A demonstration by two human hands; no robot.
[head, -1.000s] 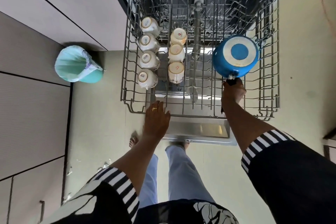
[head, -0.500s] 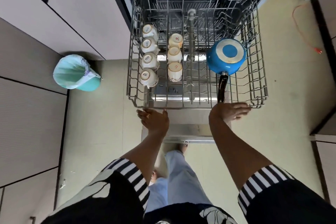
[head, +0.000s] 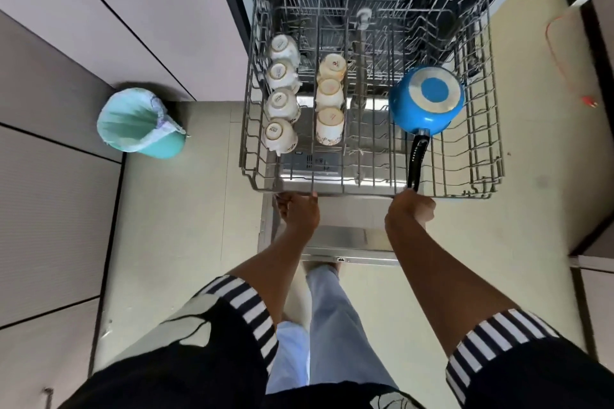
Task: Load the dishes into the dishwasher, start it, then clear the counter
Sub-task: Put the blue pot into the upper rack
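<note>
Teal bin (head: 143,124) on the floor. White cups (head: 282,103) sit upturned at the left of the pulled-out wire rack (head: 365,191), a blue saucepan (head: 427,100) at its right. The left hand (head: 297,214) and right hand (head: 410,211) meet the front rail; I cannot tell their grip.

Rack (head: 493,143) pulled out above open dishwasher door (head: 345,237). In rack, left side: column of four cups (head: 282,102), front to back; just right of it, column of three cups (head: 329,94). Right of centre: saucepan (head: 427,100) upside down, handle (head: 418,158) pointing to front rim. At front rim: left hand (head: 297,214) in line with cup columns, right hand (head: 410,209) at handle tip. On floor, left of rack, well apart: bin (head: 139,124). Cabinets (head: 50,183) along left side
</note>
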